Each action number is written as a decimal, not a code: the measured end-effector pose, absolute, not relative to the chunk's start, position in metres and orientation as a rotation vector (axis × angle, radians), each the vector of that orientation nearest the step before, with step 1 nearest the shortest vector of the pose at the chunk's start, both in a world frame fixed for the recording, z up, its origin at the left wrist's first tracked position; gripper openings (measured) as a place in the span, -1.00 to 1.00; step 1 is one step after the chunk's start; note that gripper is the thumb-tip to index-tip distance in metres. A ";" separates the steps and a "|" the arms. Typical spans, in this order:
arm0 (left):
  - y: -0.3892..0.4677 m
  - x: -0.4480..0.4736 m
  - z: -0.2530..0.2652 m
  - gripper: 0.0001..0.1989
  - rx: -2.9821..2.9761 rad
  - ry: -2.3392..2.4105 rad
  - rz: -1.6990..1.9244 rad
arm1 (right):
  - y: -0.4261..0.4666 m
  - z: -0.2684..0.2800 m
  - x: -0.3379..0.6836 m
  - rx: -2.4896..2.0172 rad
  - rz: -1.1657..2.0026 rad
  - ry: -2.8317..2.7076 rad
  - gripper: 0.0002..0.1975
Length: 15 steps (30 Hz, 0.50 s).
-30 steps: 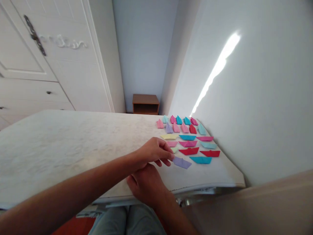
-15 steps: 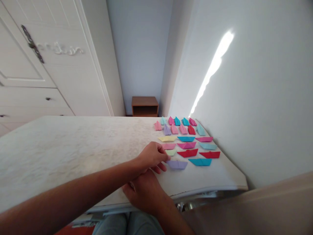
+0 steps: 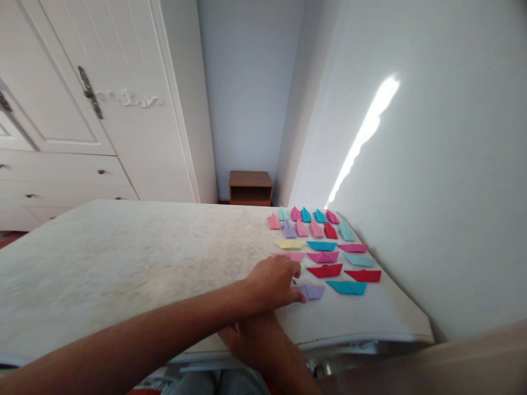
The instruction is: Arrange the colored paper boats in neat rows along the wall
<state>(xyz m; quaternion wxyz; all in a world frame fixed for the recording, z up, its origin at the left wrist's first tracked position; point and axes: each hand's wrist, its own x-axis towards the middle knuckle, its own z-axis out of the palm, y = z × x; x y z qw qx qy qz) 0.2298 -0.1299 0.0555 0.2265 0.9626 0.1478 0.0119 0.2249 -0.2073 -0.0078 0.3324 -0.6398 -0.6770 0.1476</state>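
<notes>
My left hand reaches across from the left, over my right hand. Its thumb and forefinger are apart, with the thumb at the left end of a lavender paper boat. Partly covered by its fingers is a light green paper boat; a pink paper boat lies just beyond. My right hand rests at the table's near edge under the left wrist, its fingers mostly hidden. Red paper boats and a blue paper boat lie flat to the right.
Several small folded paper pieces stand in two rows at the table's far right corner. The white table meets a wall on the right. A white wardrobe and a brown cabinet stand beyond.
My left hand has moved slightly right and its thumb and forefinger have spread apart over the lavender boat. The view has shifted, so everything sits lower and further right.
</notes>
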 end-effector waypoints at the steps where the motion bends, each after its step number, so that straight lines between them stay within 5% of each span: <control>1: -0.131 0.231 0.055 -0.53 2.690 0.388 0.015 | -0.207 -0.009 0.225 -1.684 0.395 -1.759 -0.56; 15: -0.138 0.235 0.058 -0.66 2.890 0.306 -0.002 | -0.206 -0.012 0.222 -1.654 0.287 -1.824 -0.56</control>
